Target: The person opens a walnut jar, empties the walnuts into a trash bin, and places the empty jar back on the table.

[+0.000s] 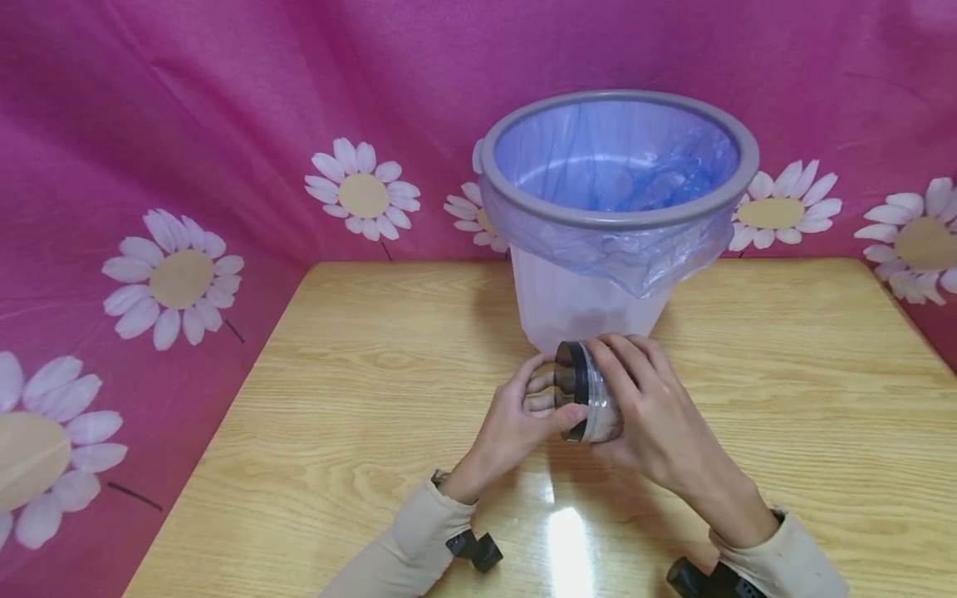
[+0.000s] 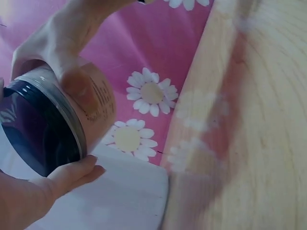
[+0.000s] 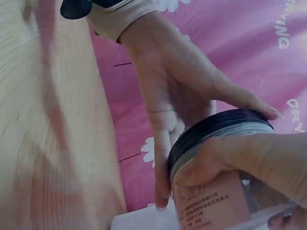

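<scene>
A small clear jar [image 1: 598, 407] with a black lid [image 1: 570, 384] is held on its side just above the wooden table [image 1: 374, 390], in front of the bin. My left hand [image 1: 527, 411] curls its fingers and thumb round the black lid [image 3: 216, 128]. My right hand [image 1: 650, 407] wraps round the jar's body [image 2: 93, 103], which carries a pinkish label [image 3: 216, 201]. In the left wrist view the dark lid [image 2: 38, 129] faces the camera with my left thumb [image 2: 72, 175] under it.
A pale bin [image 1: 591, 307] with a grey rim [image 1: 620, 218] and a bluish bag liner stands at the table's back centre, right behind the jar. A pink cloth with white daisies [image 1: 179, 278] hangs behind and to the left. Bare tabletop lies on both sides.
</scene>
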A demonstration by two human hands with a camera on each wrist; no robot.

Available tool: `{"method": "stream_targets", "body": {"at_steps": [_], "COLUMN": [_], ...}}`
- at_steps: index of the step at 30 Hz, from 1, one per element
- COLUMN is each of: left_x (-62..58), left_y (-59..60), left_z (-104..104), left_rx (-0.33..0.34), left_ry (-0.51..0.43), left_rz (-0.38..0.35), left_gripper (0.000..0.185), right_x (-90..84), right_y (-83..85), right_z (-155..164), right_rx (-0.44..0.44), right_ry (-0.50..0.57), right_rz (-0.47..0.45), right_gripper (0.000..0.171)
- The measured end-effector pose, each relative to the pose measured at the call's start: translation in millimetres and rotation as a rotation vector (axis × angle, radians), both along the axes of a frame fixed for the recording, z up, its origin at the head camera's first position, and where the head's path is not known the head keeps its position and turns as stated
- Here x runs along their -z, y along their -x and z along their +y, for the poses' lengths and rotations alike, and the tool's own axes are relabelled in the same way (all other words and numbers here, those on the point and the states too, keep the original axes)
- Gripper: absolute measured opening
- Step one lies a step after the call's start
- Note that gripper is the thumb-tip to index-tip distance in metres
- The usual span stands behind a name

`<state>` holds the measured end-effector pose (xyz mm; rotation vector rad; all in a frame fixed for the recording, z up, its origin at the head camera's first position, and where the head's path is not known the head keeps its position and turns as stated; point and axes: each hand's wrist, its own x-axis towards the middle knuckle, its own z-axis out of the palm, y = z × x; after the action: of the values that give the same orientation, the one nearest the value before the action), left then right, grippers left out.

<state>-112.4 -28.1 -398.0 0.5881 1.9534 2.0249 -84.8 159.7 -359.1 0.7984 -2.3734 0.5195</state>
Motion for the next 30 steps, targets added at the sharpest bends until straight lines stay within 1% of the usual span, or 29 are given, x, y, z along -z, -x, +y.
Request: {"method": "stream_targets", "body": {"at_steps": [3,5,7,9,11,14,17,18,21,23,25,27,30], "left_x": [1.7,2.3,2.2,1.4,0.0,-1.3,-1.2,-0.8,-0.3,-0.2,-0.5,-1.8,-4.8], "left_y": [0.4,1.1,2.5,4.3,6.3,9.6,12.3,13.1,14.2,14.7,15.1,15.4,16.5], "left_z": [0,0,-1,-2,-4,-7,-10,-11,-11,-12,-12,-12,-13], "left_rx": [0.012,0.034,0.056,0.082,0.093,0.072,0.024,0.004,-0.023,-0.037,-0.046,-0.055,-0.038], "left_ry": [-0.031,-0.043,-0.053,-0.064,-0.057,-0.014,0.033,0.053,0.044,0.05,0.067,0.114,0.212], "left_rz": [0.035,0.05,0.052,0.038,0.029,0.05,0.11,0.141,0.173,0.171,0.15,0.129,0.087], "left_gripper": [0.089,0.084,0.08,0.077,0.077,0.079,0.078,0.076,0.07,0.067,0.066,0.067,0.069], "right_x": [-1.6,-2.2,-2.5,-2.3,-1.5,-0.3,0.8,1.2,2.1,3.2,4.6,6.4,8.3], "right_y": [-1.6,-2.3,-2.4,-2.0,-0.9,1.8,4.7,5.4,6.6,7.2,7.9,8.7,9.1], "right_z": [0,1,1,1,1,1,1,1,1,0,0,-1,-2], "right_rx": [0.004,0.001,-0.008,-0.017,-0.022,-0.028,-0.035,-0.039,-0.052,-0.059,-0.07,-0.075,-0.073], "right_ry": [-0.001,-0.001,0.002,0.0,-0.004,-0.016,-0.033,-0.036,-0.049,-0.061,-0.079,-0.103,-0.133], "right_rz": [-0.017,-0.025,-0.027,-0.025,-0.014,0.012,0.035,0.037,0.058,0.089,0.13,0.169,0.182], "right_gripper": [0.105,0.106,0.106,0.106,0.106,0.106,0.107,0.108,0.111,0.113,0.114,0.115,0.112]}}
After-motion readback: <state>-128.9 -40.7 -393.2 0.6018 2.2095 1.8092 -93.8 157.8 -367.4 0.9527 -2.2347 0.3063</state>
